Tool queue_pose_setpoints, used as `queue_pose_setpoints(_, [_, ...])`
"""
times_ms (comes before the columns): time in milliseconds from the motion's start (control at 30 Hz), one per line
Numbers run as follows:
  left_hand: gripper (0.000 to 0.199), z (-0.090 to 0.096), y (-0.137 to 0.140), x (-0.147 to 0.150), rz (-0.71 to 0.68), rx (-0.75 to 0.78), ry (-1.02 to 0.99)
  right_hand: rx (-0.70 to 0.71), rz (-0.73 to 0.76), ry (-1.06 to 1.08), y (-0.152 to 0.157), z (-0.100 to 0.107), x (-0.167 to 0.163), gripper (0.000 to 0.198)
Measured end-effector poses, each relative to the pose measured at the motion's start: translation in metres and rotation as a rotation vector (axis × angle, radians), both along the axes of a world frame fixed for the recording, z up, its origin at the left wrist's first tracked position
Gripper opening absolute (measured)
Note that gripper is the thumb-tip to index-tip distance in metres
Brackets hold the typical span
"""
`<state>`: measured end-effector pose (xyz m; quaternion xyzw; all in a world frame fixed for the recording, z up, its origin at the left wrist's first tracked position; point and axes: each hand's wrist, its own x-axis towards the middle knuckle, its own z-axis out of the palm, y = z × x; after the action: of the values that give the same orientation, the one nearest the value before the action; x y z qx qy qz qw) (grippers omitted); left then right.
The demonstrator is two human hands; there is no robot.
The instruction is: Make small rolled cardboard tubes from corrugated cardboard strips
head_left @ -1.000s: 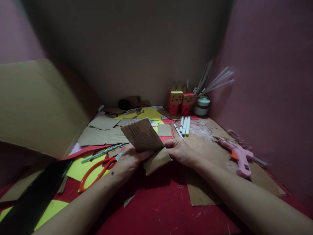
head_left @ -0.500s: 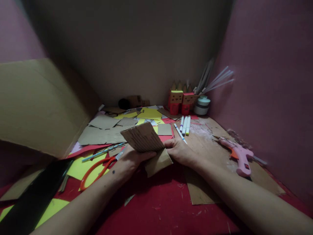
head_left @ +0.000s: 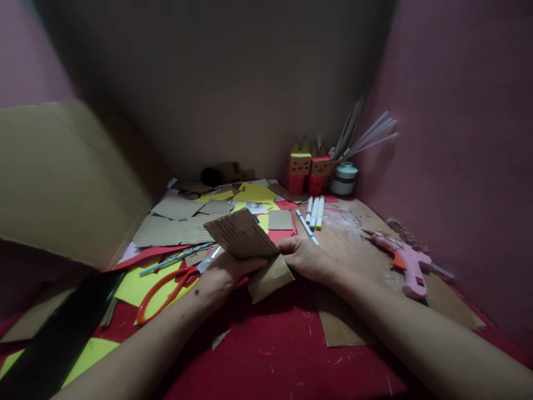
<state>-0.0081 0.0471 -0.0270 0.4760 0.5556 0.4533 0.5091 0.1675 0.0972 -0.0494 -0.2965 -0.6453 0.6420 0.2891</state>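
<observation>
My left hand (head_left: pixel 227 273) grips a piece of cardboard (head_left: pixel 242 233) whose ribbed, partly peeled face is turned toward me. A smoother brown layer (head_left: pixel 270 279) hangs below my left thumb; I cannot tell whether it is joined to the ribbed part. At the right edge of the cardboard, my right hand (head_left: pixel 306 256) pinches with thumb and fingers close together. Both hands are above the red tabletop (head_left: pixel 287 344). Orange-handled scissors (head_left: pixel 166 289) lie beside my left wrist, blades partly hidden behind the hand.
A pink glue gun (head_left: pixel 406 264) lies on a cardboard sheet at right. Several markers (head_left: pixel 315 213) and a small cardboard square (head_left: pixel 280 220) lie ahead. Red box figures (head_left: pixel 297 175) and a jar (head_left: pixel 344 179) stand behind. Paper and cardboard scraps (head_left: pixel 162 230) cover the left.
My left hand and the cardboard have tilted very slightly, and more of the scissor blades shows beside the hand. Both hands keep their grip.
</observation>
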Motion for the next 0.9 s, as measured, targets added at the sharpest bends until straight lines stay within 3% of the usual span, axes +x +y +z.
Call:
queue_pose_setpoints(300, [0.032, 0.003, -0.005, 0.001, -0.141, 0.053, -0.106, -0.034, -0.02, -0.016, 0.0, 0.001, 0.0, 0.022])
queue_pose_setpoints(500, [0.029, 0.003, -0.006, 0.003, -0.173, -0.005, -0.161, -0.079, -0.062, 0.014, -0.003, 0.01, -0.001, 0.022])
queue_pose_setpoints(667, [0.03, 0.002, -0.005, 0.002, -0.209, 0.058, -0.181, -0.151, -0.077, 0.044, -0.006, 0.016, -0.002, 0.023])
queue_pose_setpoints(900, [0.026, 0.004, -0.004, 0.006, -0.171, 0.031, -0.161, -0.21, -0.143, 0.174, -0.003, 0.004, -0.008, 0.036])
